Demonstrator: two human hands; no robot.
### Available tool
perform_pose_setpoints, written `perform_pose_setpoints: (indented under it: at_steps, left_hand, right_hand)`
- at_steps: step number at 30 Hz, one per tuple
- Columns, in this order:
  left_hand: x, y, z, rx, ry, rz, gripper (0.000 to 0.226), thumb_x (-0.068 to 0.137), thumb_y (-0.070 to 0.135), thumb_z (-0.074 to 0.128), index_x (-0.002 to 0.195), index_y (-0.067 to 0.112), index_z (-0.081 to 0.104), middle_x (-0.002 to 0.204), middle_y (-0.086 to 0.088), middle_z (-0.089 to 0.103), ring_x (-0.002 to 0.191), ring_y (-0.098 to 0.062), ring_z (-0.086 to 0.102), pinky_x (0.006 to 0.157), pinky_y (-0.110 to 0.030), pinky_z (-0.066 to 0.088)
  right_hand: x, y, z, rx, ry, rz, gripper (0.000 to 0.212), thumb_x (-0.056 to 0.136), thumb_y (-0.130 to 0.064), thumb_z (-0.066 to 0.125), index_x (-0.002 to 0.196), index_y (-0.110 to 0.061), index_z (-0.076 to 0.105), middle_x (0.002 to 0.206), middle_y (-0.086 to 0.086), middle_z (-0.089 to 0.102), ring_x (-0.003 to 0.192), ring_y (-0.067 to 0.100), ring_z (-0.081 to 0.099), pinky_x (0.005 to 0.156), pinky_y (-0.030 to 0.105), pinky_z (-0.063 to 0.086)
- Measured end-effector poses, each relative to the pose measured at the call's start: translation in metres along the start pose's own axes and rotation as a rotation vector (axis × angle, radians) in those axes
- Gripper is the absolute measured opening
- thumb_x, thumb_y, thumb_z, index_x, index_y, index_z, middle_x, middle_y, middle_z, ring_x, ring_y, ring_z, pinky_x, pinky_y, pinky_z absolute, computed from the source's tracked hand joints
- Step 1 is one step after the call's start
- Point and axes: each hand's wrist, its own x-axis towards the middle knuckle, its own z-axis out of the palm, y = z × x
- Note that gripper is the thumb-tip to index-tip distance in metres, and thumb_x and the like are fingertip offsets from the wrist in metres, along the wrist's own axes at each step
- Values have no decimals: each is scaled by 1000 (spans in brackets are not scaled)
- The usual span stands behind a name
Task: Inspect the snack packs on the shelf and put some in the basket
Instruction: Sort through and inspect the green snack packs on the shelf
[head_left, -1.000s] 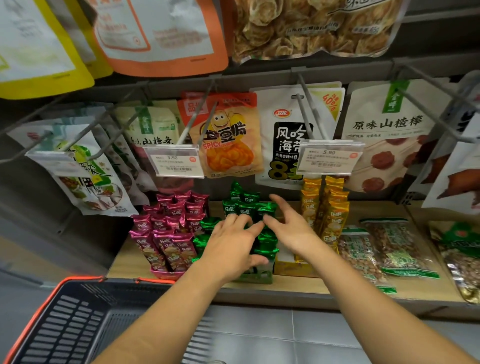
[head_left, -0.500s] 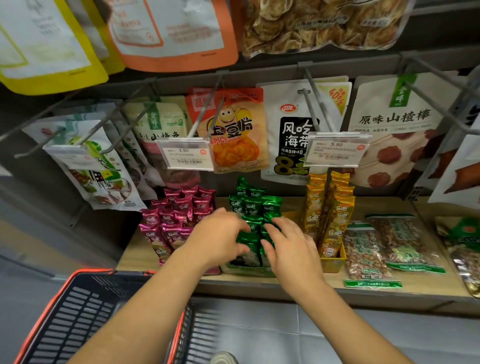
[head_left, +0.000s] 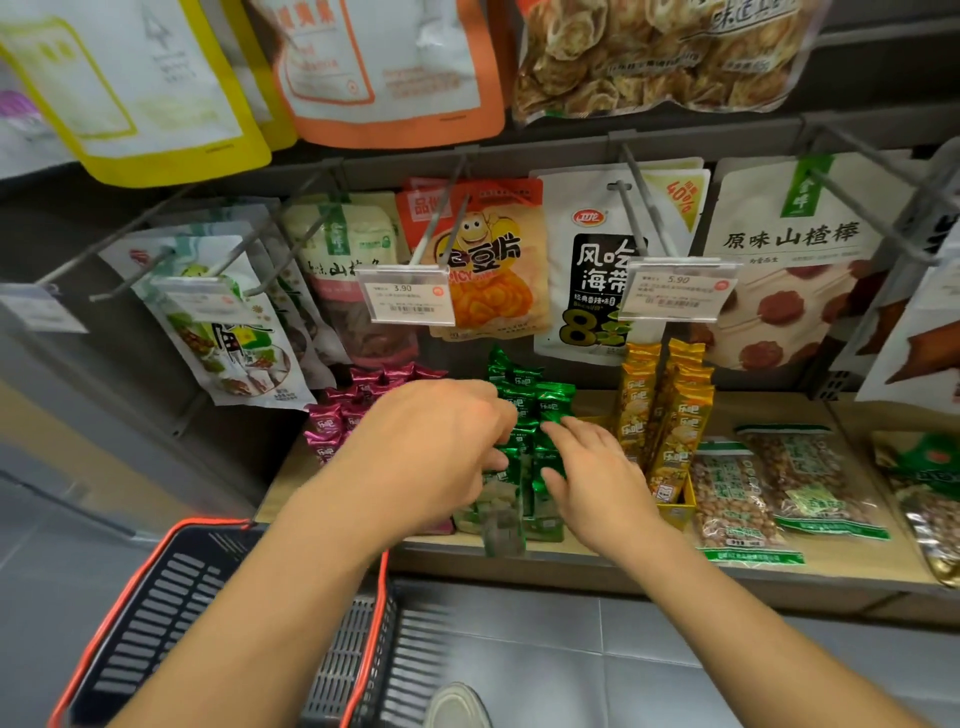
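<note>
My red-rimmed black plastic basket (head_left: 171, 613) sits below the wooden shelf (head_left: 597, 558). On that shelf, my left hand (head_left: 434, 457) curls onto the green foil snack packs (head_left: 535, 415); whether it grips one, I cannot tell. Just right, my right hand (head_left: 597, 480) rests spread and loose against them.

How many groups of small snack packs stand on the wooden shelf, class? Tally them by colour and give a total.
Magenta packs: 1 group
Green packs: 1 group
Yellow packs: 1 group
Total: 3 groups
</note>
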Motion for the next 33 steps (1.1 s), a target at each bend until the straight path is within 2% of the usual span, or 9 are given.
perform_pose_setpoints:
  at_steps: [4,6,9,13,20,23,26,30,33]
  left_hand:
    - [-15,0,-27,-367,-78,-104,28,90,29,66,68,25,48,64,6,51,62,-12,48,61,-34,40]
    - [-16,-4,-26,-650,-101,-195,26,90,19,67,67,22,53,59,5,49,57,-12,43,59,-33,37]
    - [-19,-1,-24,-1062,-32,-231,22,85,15,68,68,12,55,60,-6,43,58,-17,36,54,-28,29]
    - [-23,13,-29,-1403,63,-261,21,73,26,68,66,13,54,46,4,39,39,-7,27,39,-18,17]
    - [-27,33,-47,-1689,161,-269,20,73,19,65,66,12,47,42,10,40,30,3,31,30,-9,18]
    - [-25,36,-49,-1587,238,-335,21,80,15,68,64,14,54,44,9,44,32,1,34,33,-10,19]
    - [-26,35,-49,-1398,336,-386,23,85,9,68,65,16,60,44,6,49,37,-4,41,34,-12,27]
    - [-34,31,-56,-1287,357,-412,13,75,19,73,64,21,67,49,1,57,42,-10,49,39,-15,40]
    - [-43,33,-61,-1195,318,-413,17,79,12,72,65,21,68,51,0,60,41,-8,53,41,-16,43]
  right_hand:
    - [-12,-12,-42,505,-60,1,44,100,-46,41,138,-26,51,138,-5,55,129,15,50,103,35,41]
    - [-28,-24,-67,998,-319,106,56,91,-67,32,124,-32,62,118,-6,70,114,14,63,94,34,48]
    - [-62,-38,-84,1245,-587,99,71,74,-80,35,120,-33,61,113,7,72,104,24,69,85,37,55]
    - [-100,-56,-95,1231,-359,63,56,75,-73,44,78,-27,76,81,5,74,72,18,70,72,34,56]
    - [-129,-61,-122,1026,-199,-198,41,93,-61,32,71,-53,66,68,-23,66,60,-11,60,61,14,45]
    - [-121,-53,-131,937,-169,-257,42,94,-59,33,86,-42,70,73,-15,69,64,-5,63,63,16,49]
    - [-105,-46,-136,762,-94,-311,57,88,-65,37,100,-16,63,96,6,67,90,21,63,88,51,48]
    - [-91,-40,-133,815,-200,-337,42,83,-67,51,103,-32,63,100,-2,68,96,20,64,85,42,52]
    - [-85,-43,-127,852,-322,-323,29,86,-43,69,111,-29,60,108,-2,69,104,19,65,94,46,52]
